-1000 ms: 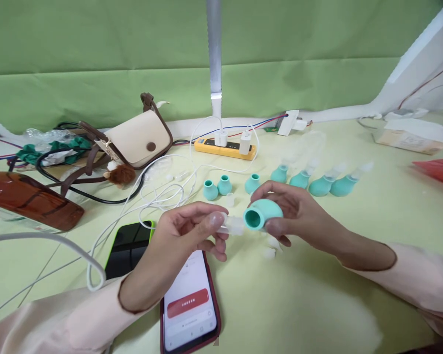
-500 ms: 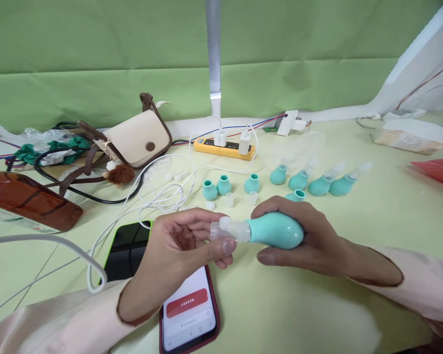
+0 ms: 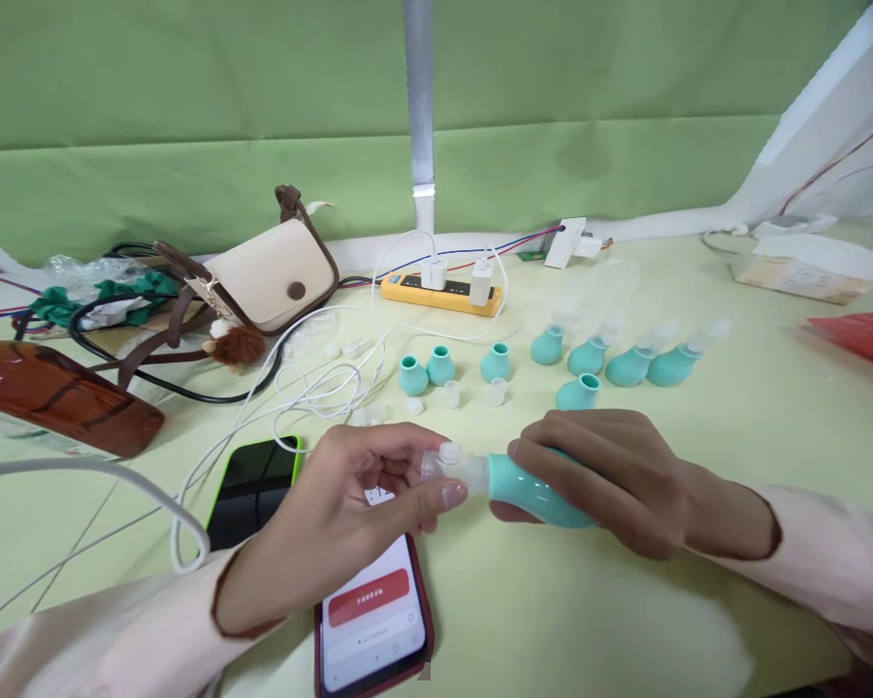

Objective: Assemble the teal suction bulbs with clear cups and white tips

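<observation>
My right hand (image 3: 611,475) is wrapped round a teal rubber bulb (image 3: 531,485), held lying sideways with its neck to the left. My left hand (image 3: 364,494) pinches a clear plastic tip (image 3: 455,465) that sits in the bulb's neck. Both hands hover just above the pale green table (image 3: 589,620), over a phone with a red-edged case (image 3: 374,611). Beyond them stand several loose teal bulbs (image 3: 495,364), small clear caps (image 3: 451,393), and several assembled bulbs with clear tips (image 3: 626,364) in a row.
A black phone in a green case (image 3: 254,485) lies left of my hands among white cables (image 3: 306,388). A cream handbag (image 3: 269,276), a yellow power strip (image 3: 443,291) and a brown object (image 3: 50,397) sit further back and left. A cardboard box (image 3: 807,271) is at far right.
The bulb was turned from facing me to lying sideways, and the clear tip went into its neck. Both hands have dropped slightly lower and my right hand now covers more of the bulb.
</observation>
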`<state>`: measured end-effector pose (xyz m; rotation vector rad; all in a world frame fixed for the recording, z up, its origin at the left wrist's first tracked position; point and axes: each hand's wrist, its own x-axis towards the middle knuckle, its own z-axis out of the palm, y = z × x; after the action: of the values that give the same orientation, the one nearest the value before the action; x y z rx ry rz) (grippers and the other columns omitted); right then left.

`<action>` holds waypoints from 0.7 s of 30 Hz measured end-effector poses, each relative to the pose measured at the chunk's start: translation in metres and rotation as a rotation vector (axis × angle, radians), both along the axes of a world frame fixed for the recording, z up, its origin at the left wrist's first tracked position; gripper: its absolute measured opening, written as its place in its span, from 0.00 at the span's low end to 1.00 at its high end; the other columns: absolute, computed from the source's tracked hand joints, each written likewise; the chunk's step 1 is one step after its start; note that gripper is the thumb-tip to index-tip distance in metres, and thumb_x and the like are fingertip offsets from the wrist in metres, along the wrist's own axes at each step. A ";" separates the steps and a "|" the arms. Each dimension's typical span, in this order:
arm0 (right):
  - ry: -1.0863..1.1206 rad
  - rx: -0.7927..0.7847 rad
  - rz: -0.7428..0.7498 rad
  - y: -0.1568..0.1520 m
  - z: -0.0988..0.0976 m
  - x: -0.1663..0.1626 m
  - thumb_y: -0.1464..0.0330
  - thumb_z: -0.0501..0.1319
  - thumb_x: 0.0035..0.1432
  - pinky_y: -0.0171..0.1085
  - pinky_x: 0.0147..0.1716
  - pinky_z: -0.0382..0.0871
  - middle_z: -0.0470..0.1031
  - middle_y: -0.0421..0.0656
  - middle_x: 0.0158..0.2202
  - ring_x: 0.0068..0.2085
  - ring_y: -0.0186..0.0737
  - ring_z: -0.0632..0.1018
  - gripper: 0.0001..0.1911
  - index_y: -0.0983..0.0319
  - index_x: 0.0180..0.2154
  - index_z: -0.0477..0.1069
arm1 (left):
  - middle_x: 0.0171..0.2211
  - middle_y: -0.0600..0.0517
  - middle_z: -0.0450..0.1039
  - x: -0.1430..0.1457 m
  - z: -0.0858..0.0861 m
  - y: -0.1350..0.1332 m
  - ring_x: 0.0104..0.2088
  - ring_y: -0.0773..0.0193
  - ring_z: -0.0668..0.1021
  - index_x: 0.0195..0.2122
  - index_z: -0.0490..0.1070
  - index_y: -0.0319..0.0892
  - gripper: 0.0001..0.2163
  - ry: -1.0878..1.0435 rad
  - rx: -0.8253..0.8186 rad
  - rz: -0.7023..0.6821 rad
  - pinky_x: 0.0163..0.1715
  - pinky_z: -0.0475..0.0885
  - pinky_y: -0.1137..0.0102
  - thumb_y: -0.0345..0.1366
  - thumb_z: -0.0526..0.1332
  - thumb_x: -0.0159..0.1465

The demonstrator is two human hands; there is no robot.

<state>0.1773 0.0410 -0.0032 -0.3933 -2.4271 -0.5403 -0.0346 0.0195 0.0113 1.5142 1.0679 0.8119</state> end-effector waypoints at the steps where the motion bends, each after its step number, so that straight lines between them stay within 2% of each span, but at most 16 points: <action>1: -0.004 0.027 0.004 0.000 0.000 0.000 0.68 0.59 0.54 0.35 0.18 0.58 0.68 0.42 0.21 0.22 0.35 0.68 0.11 0.68 0.37 0.61 | 0.18 0.55 0.69 0.000 0.000 0.000 0.18 0.72 0.70 0.30 0.73 0.41 0.04 -0.018 -0.039 -0.024 0.19 0.67 0.79 0.33 0.63 0.53; 5: 0.024 -0.003 0.024 0.000 -0.001 0.000 0.68 0.59 0.54 0.35 0.18 0.59 0.68 0.42 0.20 0.22 0.35 0.68 0.11 0.67 0.38 0.61 | 0.17 0.55 0.70 0.001 -0.001 -0.002 0.17 0.72 0.71 0.30 0.75 0.42 0.05 -0.114 -0.069 -0.042 0.17 0.68 0.79 0.29 0.64 0.51; 8: 0.048 -0.140 0.023 0.001 -0.006 -0.002 0.66 0.56 0.57 0.33 0.16 0.57 0.68 0.42 0.22 0.21 0.33 0.68 0.12 0.67 0.39 0.58 | 0.18 0.55 0.72 0.002 -0.002 -0.004 0.16 0.72 0.71 0.32 0.76 0.42 0.09 -0.185 0.005 0.038 0.17 0.69 0.78 0.26 0.65 0.49; 11: 0.085 -0.301 0.003 0.000 -0.009 -0.003 0.61 0.53 0.58 0.31 0.16 0.57 0.67 0.39 0.22 0.21 0.30 0.67 0.13 0.64 0.39 0.56 | 0.17 0.56 0.73 0.003 -0.003 -0.005 0.16 0.71 0.72 0.33 0.77 0.47 0.13 -0.210 0.103 0.043 0.17 0.71 0.77 0.23 0.65 0.48; 15: 0.139 -0.469 -0.030 -0.005 -0.009 -0.004 0.57 0.50 0.59 0.30 0.19 0.59 0.67 0.38 0.24 0.22 0.30 0.68 0.15 0.62 0.39 0.54 | 0.20 0.56 0.75 0.002 -0.005 -0.004 0.17 0.70 0.74 0.34 0.76 0.51 0.16 -0.149 0.320 0.041 0.17 0.71 0.78 0.22 0.65 0.47; 21: 0.229 -0.891 -0.024 -0.012 -0.008 -0.004 0.57 0.58 0.52 0.29 0.19 0.60 0.67 0.35 0.23 0.22 0.30 0.68 0.18 0.59 0.39 0.56 | 0.20 0.55 0.76 0.001 -0.004 -0.005 0.22 0.67 0.76 0.34 0.76 0.43 0.14 0.012 0.665 0.088 0.21 0.72 0.76 0.25 0.67 0.46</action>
<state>0.1730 0.0289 -0.0116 -0.7885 -2.3093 0.5928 -0.0335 0.0140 0.0072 2.0276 0.9185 1.3060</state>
